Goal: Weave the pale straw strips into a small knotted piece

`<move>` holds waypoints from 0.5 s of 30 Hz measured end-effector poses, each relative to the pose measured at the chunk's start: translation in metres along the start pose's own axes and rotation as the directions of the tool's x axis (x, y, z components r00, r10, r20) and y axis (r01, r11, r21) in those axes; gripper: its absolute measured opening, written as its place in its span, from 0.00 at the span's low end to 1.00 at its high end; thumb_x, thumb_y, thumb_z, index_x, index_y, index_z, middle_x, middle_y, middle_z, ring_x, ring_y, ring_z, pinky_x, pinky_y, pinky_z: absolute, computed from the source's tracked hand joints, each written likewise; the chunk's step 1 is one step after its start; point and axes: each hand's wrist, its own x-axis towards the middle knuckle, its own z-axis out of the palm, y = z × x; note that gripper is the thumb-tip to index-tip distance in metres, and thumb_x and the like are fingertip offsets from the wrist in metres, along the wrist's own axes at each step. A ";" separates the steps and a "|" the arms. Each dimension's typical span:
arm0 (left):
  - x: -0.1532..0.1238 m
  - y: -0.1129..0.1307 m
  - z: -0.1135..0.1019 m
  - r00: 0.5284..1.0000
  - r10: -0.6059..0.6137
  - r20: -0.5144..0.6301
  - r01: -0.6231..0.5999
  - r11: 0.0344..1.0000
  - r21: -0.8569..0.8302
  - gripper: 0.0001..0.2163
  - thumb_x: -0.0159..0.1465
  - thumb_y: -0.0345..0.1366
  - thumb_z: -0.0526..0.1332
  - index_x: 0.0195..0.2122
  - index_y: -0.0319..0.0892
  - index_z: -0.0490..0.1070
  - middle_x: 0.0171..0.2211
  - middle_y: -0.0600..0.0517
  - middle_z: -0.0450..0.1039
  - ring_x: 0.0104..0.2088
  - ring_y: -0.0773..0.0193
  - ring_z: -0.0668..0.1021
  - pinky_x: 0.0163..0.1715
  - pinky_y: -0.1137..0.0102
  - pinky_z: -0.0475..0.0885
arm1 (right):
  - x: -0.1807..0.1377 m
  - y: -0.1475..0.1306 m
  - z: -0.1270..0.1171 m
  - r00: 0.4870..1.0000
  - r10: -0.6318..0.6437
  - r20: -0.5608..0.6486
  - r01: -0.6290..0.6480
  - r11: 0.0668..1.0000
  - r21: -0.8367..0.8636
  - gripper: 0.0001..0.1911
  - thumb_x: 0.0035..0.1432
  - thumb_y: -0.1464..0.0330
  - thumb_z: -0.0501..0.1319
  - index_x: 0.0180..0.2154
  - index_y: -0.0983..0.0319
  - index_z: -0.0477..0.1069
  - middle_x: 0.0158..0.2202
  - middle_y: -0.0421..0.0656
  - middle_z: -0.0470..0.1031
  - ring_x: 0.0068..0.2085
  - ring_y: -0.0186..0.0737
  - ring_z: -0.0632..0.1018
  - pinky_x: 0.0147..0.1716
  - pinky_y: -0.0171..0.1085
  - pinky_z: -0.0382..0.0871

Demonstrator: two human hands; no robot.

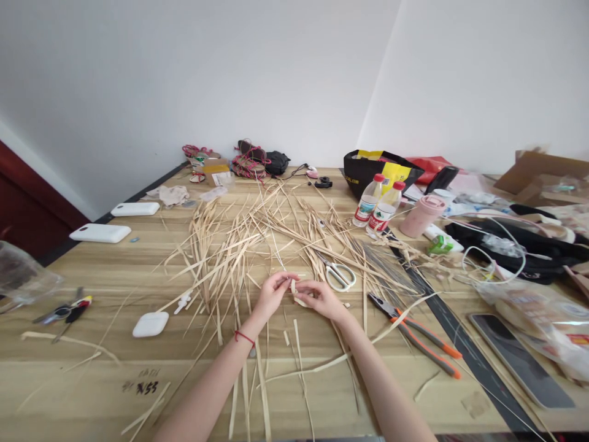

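Both hands meet over the middle of the wooden table (92,344). My left hand (272,292) pinches a thin straw strip (275,245) that rises away from it toward the far side. My right hand (317,297) is closed on a short curled piece of pale strip (294,288) held between the two hands. A red string circles my left wrist. Loose dried straw strips (230,245) lie spread across the table beyond and beneath the hands. White-handled scissors (339,274) rest just past my right hand.
Orange-handled pliers (414,331) and a long dark ruler (455,337) lie to the right, with a phone (519,362). Two water bottles (377,205), a pink cup (421,216) and a black bag (377,169) stand behind. A white earbud case (150,323) and white power banks (100,232) lie left.
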 end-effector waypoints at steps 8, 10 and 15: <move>0.000 0.002 0.000 0.999 -0.016 0.032 0.016 1.000 -0.013 0.09 0.59 0.35 0.56 0.35 0.39 0.73 0.39 0.46 0.74 0.40 0.61 0.75 0.41 0.65 0.71 | 0.001 -0.005 -0.001 1.000 -0.011 -0.004 0.011 1.000 -0.021 0.09 0.53 0.65 0.59 0.36 0.62 0.69 0.34 0.44 0.74 0.34 0.38 0.75 0.34 0.36 0.69; 0.000 0.001 0.000 0.999 -0.021 0.031 0.022 1.000 -0.013 0.08 0.59 0.35 0.56 0.35 0.39 0.73 0.39 0.46 0.74 0.39 0.61 0.75 0.41 0.65 0.71 | -0.001 -0.005 -0.001 1.000 0.004 0.012 -0.004 1.000 -0.020 0.08 0.53 0.66 0.58 0.36 0.62 0.68 0.32 0.43 0.73 0.32 0.36 0.74 0.32 0.35 0.69; -0.001 0.001 0.000 1.000 -0.020 0.000 0.020 1.000 0.020 0.08 0.58 0.34 0.56 0.36 0.40 0.73 0.36 0.47 0.76 0.40 0.60 0.76 0.44 0.64 0.69 | -0.004 -0.008 -0.002 1.000 -0.022 0.005 0.023 0.996 -0.086 0.06 0.50 0.68 0.59 0.32 0.62 0.66 0.28 0.40 0.71 0.28 0.34 0.72 0.28 0.33 0.67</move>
